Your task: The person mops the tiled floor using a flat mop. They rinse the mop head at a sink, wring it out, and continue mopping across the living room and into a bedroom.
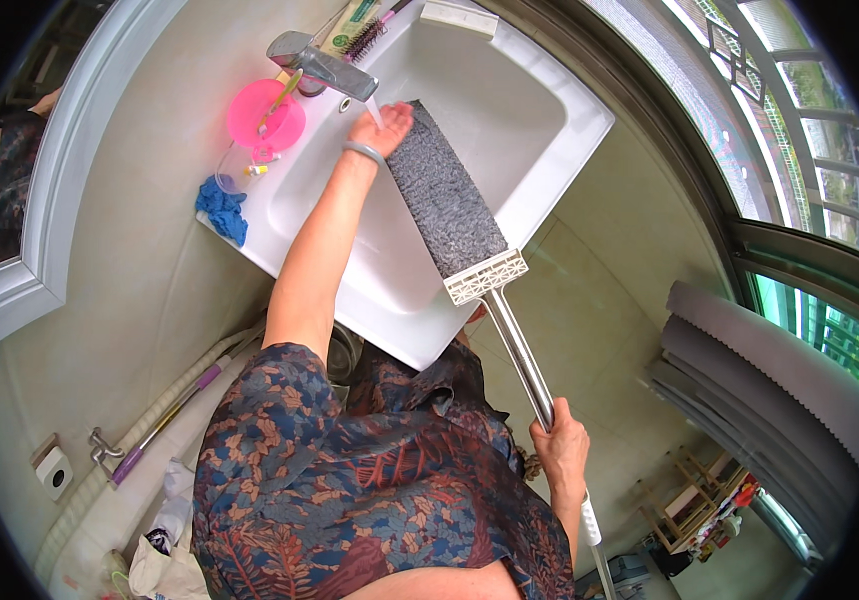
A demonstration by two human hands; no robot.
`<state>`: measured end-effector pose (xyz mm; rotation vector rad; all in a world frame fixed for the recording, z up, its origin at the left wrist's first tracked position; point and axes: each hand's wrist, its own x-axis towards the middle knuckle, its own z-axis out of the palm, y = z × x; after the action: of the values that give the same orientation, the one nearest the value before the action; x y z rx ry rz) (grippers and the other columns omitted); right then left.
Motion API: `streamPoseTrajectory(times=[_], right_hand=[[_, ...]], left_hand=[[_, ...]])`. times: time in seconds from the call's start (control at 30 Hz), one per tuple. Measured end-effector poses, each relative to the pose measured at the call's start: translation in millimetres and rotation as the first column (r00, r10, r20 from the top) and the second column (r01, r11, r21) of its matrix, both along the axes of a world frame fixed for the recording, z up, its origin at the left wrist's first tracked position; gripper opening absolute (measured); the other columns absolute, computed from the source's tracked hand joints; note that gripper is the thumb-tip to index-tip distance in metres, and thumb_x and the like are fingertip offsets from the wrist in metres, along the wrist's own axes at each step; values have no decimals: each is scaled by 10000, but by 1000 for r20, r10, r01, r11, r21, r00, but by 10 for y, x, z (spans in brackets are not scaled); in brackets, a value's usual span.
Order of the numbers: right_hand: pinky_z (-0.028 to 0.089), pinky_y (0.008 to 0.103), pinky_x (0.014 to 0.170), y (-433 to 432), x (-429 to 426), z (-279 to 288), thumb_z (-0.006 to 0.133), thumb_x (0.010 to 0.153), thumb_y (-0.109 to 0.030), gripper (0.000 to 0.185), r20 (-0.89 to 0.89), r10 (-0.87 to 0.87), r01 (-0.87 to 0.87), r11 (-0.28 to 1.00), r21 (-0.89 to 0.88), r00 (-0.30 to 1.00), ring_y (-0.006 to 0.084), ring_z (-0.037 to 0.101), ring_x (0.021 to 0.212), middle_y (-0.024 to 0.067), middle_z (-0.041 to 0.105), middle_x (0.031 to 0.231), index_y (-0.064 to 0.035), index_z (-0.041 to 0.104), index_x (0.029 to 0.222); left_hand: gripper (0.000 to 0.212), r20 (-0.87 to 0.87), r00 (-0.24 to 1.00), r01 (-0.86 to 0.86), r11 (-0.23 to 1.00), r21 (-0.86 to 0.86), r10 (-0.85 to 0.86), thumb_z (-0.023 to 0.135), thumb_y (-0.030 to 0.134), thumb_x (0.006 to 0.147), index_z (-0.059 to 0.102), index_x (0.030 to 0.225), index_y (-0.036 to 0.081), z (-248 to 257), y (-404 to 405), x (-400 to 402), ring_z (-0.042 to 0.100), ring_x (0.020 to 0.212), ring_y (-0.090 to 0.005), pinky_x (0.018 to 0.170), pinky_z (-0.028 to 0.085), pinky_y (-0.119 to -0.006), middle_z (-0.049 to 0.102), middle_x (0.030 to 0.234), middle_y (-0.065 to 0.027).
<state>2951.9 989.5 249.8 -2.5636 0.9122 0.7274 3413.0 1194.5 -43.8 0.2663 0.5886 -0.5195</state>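
Observation:
Under the thin stream from the chrome faucet (332, 71), my left hand (384, 130) is held palm up with a grey band around the wrist. Its fingers reach the far end of a fuzzy grey flat mop pad (448, 191), which lies over the white washbasin (347, 289). My right hand (563, 442) grips the metal mop handle (521, 352) near the person's side. Between pad and handle is a white plastic mop frame (487, 276), just past the basin's near rim.
On the basin's left ledge are a pink cup (264, 112) with a toothbrush and a crumpled blue cloth (222, 210). A purple hairbrush (366, 39) lies behind the faucet. Grey curtains (767, 390) hang by the window at right. A purple-gripped pole (167, 420) leans at left.

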Motion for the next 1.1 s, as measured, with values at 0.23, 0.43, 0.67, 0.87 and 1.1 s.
streamPoseTrajectory(times=[0.23,0.43,0.67,0.87,1.1], right_hand=[[447,478,591,-37,-32,-46,596,704,-135,197,14,-14,13,1000,13,1000,420,569,660,188,569,638,-81,460,835],[447,489,596,-48,-30,-47,587,708,-132,186,9,9,-10,1000,15,1000,423,572,658,193,568,632,-77,462,834],[438,491,586,-70,-144,-238,566,710,-131,152,98,-30,23,997,73,995,427,562,649,197,556,619,-68,478,816],[426,436,537,-160,-312,-738,571,701,-137,143,180,-76,49,987,152,981,417,530,591,202,520,595,-52,480,772],[427,434,534,-160,-423,-1229,576,717,-137,140,289,-125,65,976,209,949,411,540,589,196,529,603,-54,488,788]], left_hand=[[180,119,924,318,902,291,-364,520,272,926,507,891,96,230,-80,-304,398,438,-58,367,302,-206,389,565,48],[314,162,376,-128,122,984,-912,554,335,898,569,775,47,1071,-247,-961,560,712,-192,696,462,-315,556,712,-54],[390,207,124,-802,25,597,-970,607,245,841,537,1164,37,2278,35,-996,385,1230,-366,1031,316,-431,438,1299,-199],[591,-153,591,-760,-610,225,-792,567,377,855,427,1280,-10,2172,399,-324,376,1244,-359,1036,289,-483,420,1330,-207],[593,-224,522,-694,-563,448,-823,532,387,878,417,1264,-48,2118,413,-268,423,1205,-348,1017,325,-453,449,1289,-229]])
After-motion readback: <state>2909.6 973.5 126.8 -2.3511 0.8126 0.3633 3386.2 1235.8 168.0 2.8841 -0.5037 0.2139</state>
